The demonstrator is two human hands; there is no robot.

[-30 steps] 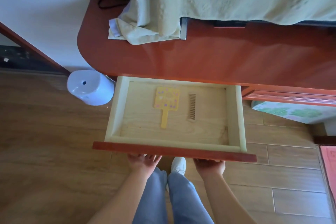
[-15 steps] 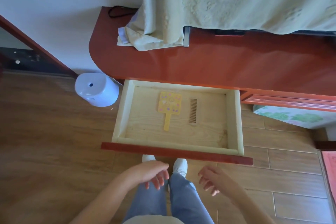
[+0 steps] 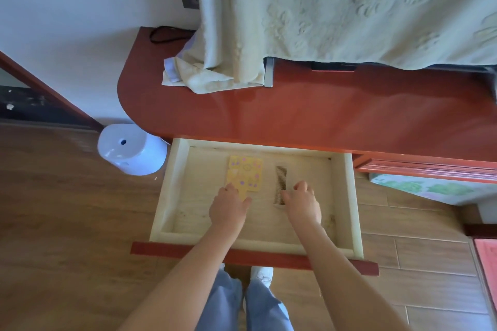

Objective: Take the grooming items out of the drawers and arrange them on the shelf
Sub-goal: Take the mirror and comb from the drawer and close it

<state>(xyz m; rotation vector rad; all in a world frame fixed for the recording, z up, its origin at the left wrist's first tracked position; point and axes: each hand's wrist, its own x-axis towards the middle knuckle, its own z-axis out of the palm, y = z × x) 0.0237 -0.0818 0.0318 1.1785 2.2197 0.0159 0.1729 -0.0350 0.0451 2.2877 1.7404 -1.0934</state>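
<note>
The pale wooden drawer (image 3: 352, 196) stands pulled out below the red desk top (image 3: 322, 113). Inside lie a yellow hand mirror (image 3: 245, 173) with small coloured shapes and, to its right, a brown comb (image 3: 280, 179). My left hand (image 3: 228, 207) reaches into the drawer and covers the mirror's handle, with thumb and fingers closed around it. My right hand (image 3: 302, 204) rests beside the lower end of the comb. Its thumb touches the comb's edge, its fingers are curled to the right, and the comb lies flat.
A cream towel (image 3: 336, 8) hangs over the back of the desk top and bunches at its left. A white round bin (image 3: 131, 149) stands on the wood floor left of the drawer. A second red drawer front (image 3: 425, 166) juts out at the right.
Both hands let go of the drawer front, drew back, then reached forward into the drawer to the mirror handle and the comb. The view has tilted up toward the wall.
</note>
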